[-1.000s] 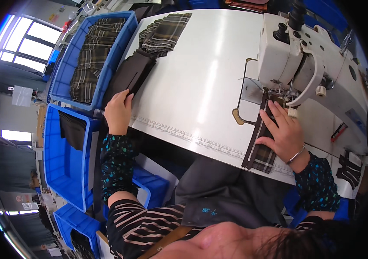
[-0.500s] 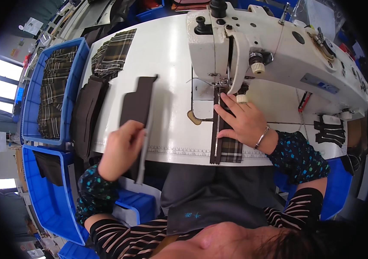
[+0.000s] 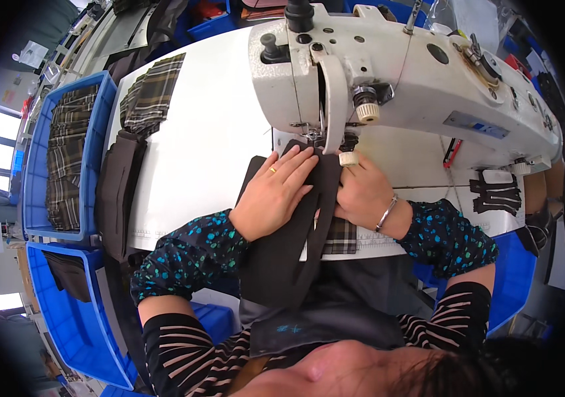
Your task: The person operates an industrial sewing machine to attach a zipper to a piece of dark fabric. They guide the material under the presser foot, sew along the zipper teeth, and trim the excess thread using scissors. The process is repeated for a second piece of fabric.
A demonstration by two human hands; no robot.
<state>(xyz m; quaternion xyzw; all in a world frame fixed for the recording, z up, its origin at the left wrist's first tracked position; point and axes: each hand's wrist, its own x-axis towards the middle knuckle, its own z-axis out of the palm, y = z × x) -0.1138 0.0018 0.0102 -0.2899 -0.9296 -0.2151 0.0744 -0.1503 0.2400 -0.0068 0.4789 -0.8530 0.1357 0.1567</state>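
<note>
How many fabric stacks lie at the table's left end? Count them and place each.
2: a plaid stack toward the back, and a dark stack just in front of it. More may be hidden underneath.

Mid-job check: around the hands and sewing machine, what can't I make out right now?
All in the head view:
Right hand: some fingertips, behind the cream knob and dark fabric panel.
Plaid strip: upper part, covered by the right hand and dark fabric panel.
Needle tip: too small beneath the sewing machine.
Lowest blue bin: cut off by the lower edge.
</note>
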